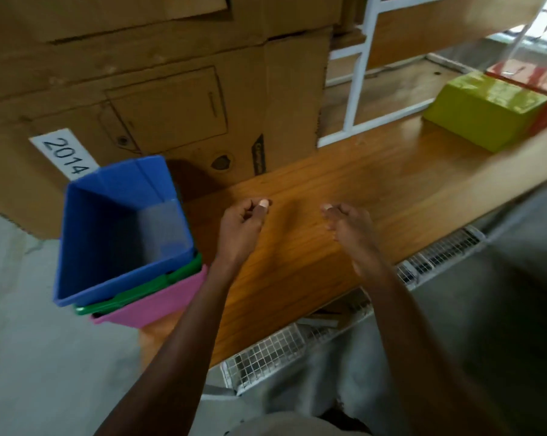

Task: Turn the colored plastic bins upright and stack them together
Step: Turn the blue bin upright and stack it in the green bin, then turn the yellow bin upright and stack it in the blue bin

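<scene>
I see the blue bin (121, 228) upright, nested in the green bin (146, 291) and pink bin (159, 303) at the wooden table's (344, 190) left end, while my left hand (240, 225) and right hand (350, 228) hover loosely curled, holding nothing.
</scene>
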The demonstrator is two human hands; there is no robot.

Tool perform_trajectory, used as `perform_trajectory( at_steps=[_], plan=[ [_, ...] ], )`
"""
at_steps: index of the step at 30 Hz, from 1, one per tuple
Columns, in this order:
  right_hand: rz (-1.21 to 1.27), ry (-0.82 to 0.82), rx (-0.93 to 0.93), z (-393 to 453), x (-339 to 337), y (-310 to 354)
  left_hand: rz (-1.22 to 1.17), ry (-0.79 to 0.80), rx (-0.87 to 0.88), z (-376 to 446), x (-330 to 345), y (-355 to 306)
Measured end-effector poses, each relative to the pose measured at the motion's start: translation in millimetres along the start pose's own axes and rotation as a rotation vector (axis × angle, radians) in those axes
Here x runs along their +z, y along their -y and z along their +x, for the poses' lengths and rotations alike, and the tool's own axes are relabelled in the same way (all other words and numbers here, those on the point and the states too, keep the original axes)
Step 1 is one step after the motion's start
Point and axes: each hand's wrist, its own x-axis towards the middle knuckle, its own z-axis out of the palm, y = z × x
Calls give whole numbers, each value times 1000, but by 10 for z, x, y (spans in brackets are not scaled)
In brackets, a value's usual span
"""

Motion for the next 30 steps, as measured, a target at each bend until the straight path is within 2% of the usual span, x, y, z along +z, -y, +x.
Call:
perform_trajectory(
  at_steps=[8,16,25,30],
  plan=[
    [-183,20,88,312,-1386,-791,-69,212,-240,24,1738,110],
    [-301,-19,132,1073,-2560,-1352,-31,309,-328,336,3104,144],
    [-262,-101,152,2564,-3792,-1620,-54,284,-384,1245,4660,134],
    [-253,-135,107,3374,-4607,-1568,-134,235,-392,1914,5542,-168]
  ],
)
